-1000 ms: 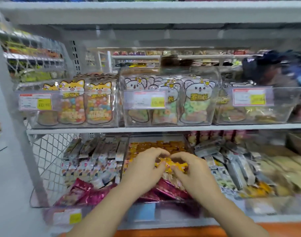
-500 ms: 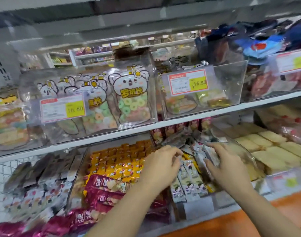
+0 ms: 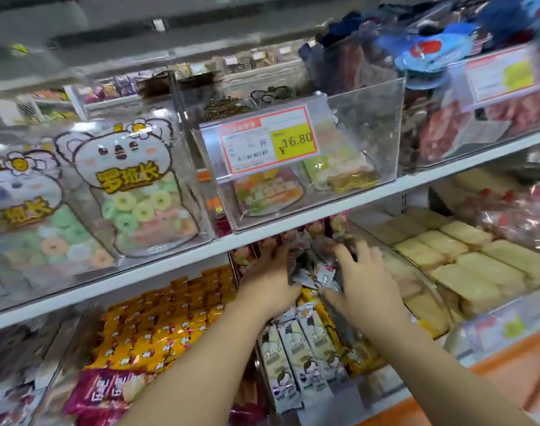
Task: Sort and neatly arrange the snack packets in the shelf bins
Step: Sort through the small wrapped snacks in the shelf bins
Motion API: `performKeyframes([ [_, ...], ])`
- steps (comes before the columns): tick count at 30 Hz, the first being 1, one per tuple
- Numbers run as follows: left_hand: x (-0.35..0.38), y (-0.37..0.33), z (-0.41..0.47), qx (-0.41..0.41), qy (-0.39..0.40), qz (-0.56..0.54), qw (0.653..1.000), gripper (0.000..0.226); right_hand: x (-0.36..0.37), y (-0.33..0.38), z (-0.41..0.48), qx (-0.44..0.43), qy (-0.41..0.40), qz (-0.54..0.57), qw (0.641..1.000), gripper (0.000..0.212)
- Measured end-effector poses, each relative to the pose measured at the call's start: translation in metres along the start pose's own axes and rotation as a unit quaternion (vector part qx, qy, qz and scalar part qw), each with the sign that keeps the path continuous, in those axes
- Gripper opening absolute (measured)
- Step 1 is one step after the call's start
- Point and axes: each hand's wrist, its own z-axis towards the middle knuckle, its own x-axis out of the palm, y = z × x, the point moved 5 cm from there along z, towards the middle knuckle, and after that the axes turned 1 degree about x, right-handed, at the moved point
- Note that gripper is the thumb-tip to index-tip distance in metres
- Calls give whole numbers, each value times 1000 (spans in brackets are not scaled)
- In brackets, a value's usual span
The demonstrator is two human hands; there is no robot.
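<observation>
Left hand: against grey packets, grip unclear in blur.
Right hand: fingers spread, pressing same packets.
Done: orange packets, 8 o'clock, apparently rowed.
Remaining: grey packets, jumbled.

I get only one view: a wide-angle camera on the wearer's head, facing forward and down, rolled so the white shelf board slants up to the right. It sits close; the left hand and right hand reach in mid-frame.

Narrow gap beneath shelf edge, crowded with heaped packets.
</observation>
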Motion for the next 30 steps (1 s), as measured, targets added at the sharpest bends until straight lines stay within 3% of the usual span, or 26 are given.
performKeyframes([
  [5,-1,-4,0,-52,6,42,998,88,5,0,-2,10,-22,3,1000,57],
  [9,-3,-4,-4,-73,58,1,996,83,7,3,-4,0,-22,-1,1000,51],
  [16,-8,-3,-12,-46,106,-2,993,93,8,5,-3,-14,2,-11,1000,53],
  [26,-6,-9,-14,-41,114,-17,992,105,0,0,0,-6,-23,47,999,38],
  [30,-13,-15,-20,-25,95,-27,995,104,4,3,-2,-18,3,6,1000,56],
])
